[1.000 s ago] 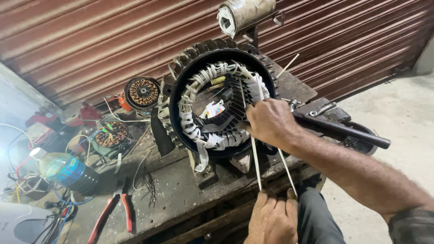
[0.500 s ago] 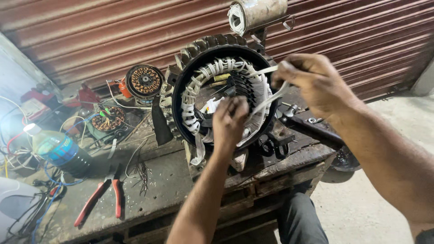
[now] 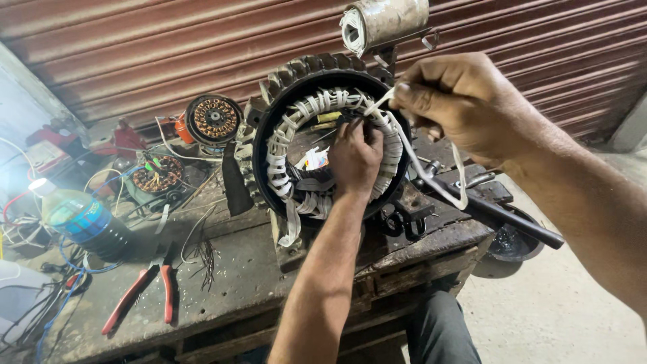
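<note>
Left hand [image 3: 356, 156]: reaching into the stator [image 3: 323, 141] bore, fingers pressing the winding; grip not discernible.
Right hand [image 3: 458, 108]: pinching white tape [image 3: 431, 172] closed, pulling it right.
Stator: standing upright mid-bench [image 3: 236, 276].
Pliers [image 3: 145, 286]: lying near left.

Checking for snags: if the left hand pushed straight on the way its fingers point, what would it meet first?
Probably the white tape-wrapped winding at the top of the round dark metal stator; the left hand already reaches inside, though depth is unclear.

Bare counter [image 3: 236, 269] lies near the stator [image 3: 269, 128]. Pliers [image 3: 145, 290] and bottle [image 3: 84, 222] crowd the left. A black handle [image 3: 499, 216] bars the right.
</note>
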